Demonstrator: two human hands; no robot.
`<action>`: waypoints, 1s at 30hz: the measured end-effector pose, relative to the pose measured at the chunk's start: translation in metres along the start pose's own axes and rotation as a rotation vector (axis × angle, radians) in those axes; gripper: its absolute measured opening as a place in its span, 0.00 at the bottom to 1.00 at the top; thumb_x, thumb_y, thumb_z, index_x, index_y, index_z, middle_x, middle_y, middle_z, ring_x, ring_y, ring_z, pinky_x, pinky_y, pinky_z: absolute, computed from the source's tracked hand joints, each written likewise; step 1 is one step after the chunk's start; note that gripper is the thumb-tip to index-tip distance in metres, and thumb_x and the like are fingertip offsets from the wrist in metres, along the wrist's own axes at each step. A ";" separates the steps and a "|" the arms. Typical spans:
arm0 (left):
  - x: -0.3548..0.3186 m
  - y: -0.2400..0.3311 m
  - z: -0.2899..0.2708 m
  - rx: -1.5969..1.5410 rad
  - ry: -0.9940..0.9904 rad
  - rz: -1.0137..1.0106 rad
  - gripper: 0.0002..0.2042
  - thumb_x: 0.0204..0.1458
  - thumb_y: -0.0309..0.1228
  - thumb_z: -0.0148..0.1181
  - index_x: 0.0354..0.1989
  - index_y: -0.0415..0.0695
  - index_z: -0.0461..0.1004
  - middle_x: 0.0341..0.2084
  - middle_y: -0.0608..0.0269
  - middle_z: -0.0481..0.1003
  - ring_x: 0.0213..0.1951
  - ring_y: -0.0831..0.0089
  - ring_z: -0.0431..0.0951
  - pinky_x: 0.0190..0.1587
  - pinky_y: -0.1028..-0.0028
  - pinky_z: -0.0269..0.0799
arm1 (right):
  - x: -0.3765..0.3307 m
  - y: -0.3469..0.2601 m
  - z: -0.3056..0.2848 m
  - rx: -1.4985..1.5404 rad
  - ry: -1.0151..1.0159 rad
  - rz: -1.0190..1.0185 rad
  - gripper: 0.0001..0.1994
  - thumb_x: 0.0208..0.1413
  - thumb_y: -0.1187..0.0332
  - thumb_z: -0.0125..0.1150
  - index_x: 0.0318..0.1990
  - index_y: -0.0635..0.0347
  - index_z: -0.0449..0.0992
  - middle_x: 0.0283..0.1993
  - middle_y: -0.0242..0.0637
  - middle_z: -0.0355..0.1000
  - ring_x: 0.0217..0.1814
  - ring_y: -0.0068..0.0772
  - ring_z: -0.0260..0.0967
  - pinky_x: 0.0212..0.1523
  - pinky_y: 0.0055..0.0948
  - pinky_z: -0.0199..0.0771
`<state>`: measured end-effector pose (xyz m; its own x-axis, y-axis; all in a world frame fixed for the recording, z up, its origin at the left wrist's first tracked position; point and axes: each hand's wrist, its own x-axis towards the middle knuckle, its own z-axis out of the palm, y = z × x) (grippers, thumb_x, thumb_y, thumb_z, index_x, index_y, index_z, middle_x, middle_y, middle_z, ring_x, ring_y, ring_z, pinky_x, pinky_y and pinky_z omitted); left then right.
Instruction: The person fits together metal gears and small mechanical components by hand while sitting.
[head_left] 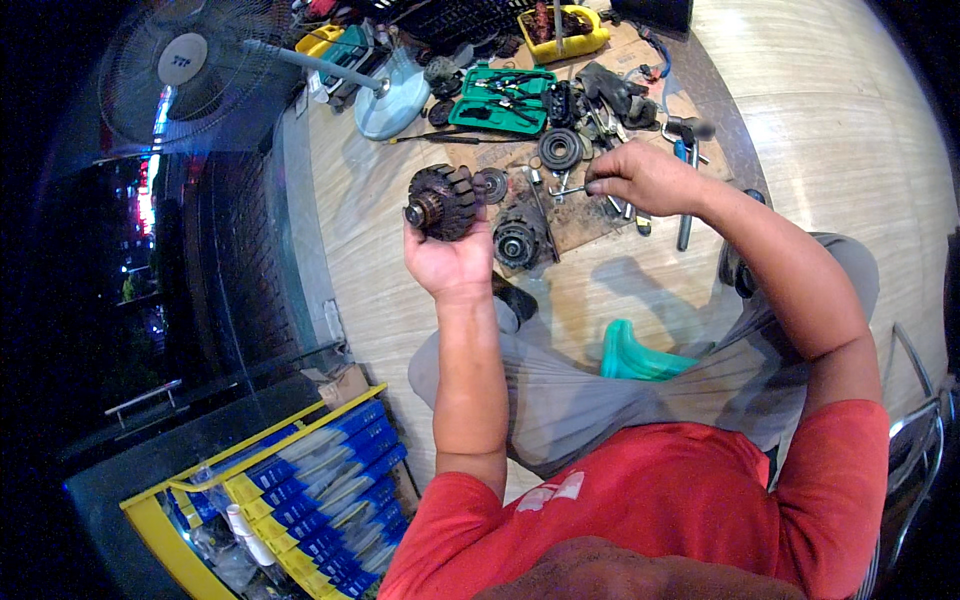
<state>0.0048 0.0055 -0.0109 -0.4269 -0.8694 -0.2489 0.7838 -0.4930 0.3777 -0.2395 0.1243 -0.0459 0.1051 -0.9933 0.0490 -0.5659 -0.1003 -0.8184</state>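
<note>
A pale wood-patterned floor (pixel 830 110) is seen from above, with a sheet of stained cardboard (pixel 585 215) spread over it as a work surface. A standing fan (pixel 190 65) lies tipped toward the upper left, its round pale-blue base (pixel 395 100) resting just beside a green tool case (pixel 500 100) laid open with tools in it. A yellow tray (pixel 565 35) of dark parts is set beyond the case.

A dark, ribbed alternator rotor (pixel 445 202) is held up over the floor by the left hand (pixel 450 262), which is cupped and closed around its lower side, the shaft end pointing left. Just to the right of it, on the cardboard, an alternator housing (pixel 518 240) stands, and a black pulley (pixel 560 148) lies farther up among scattered sockets.

The right hand (pixel 640 178) is reached out over the cardboard, its fingers pinched shut on a small metal tool (pixel 568 190), whose exact kind cannot be told. A blue-handled hammer (pixel 688 180) lies near that wrist. A teal plastic piece (pixel 635 355) rests by the knees.
</note>
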 end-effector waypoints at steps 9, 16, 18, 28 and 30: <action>0.003 0.004 0.004 0.057 0.059 0.125 0.20 0.56 0.35 0.41 0.52 0.37 0.70 0.49 0.47 0.73 0.52 0.49 0.73 0.59 0.46 0.64 | -0.003 0.023 -0.015 -0.181 -0.007 0.034 0.11 0.57 0.60 0.56 0.37 0.59 0.76 0.31 0.51 0.73 0.36 0.57 0.70 0.37 0.49 0.69; -0.003 -0.001 -0.022 0.089 -0.121 0.012 0.21 0.58 0.37 0.40 0.54 0.36 0.68 0.52 0.46 0.71 0.55 0.47 0.70 0.62 0.48 0.61 | -0.009 0.020 -0.007 -0.457 -0.156 0.122 0.14 0.51 0.58 0.60 0.39 0.58 0.77 0.32 0.49 0.75 0.38 0.55 0.73 0.39 0.49 0.71; -0.010 -0.009 -0.021 0.096 -0.221 -0.048 0.21 0.59 0.37 0.41 0.54 0.36 0.68 0.53 0.46 0.70 0.56 0.46 0.69 0.62 0.48 0.61 | -0.009 0.012 0.002 -0.356 -0.178 0.123 0.22 0.49 0.57 0.63 0.50 0.57 0.73 0.38 0.52 0.75 0.42 0.56 0.73 0.43 0.49 0.72; -0.022 -0.035 -0.008 0.144 -0.206 -0.175 0.21 0.61 0.40 0.41 0.54 0.38 0.68 0.53 0.50 0.71 0.55 0.49 0.70 0.61 0.50 0.62 | -0.004 -0.031 0.039 0.154 0.008 -0.101 0.20 0.49 0.61 0.64 0.45 0.67 0.71 0.37 0.57 0.73 0.41 0.60 0.71 0.42 0.48 0.71; -0.025 -0.040 -0.003 0.181 -0.177 -0.171 0.21 0.61 0.40 0.41 0.54 0.38 0.69 0.53 0.50 0.71 0.55 0.49 0.70 0.61 0.50 0.62 | -0.003 -0.032 0.039 0.214 0.068 -0.109 0.17 0.49 0.63 0.63 0.41 0.68 0.73 0.35 0.57 0.73 0.40 0.59 0.71 0.41 0.48 0.70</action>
<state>-0.0143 0.0466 -0.0222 -0.6300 -0.7579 -0.1692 0.6075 -0.6167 0.5006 -0.1899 0.1331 -0.0420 0.0965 -0.9795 0.1766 -0.3677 -0.2000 -0.9082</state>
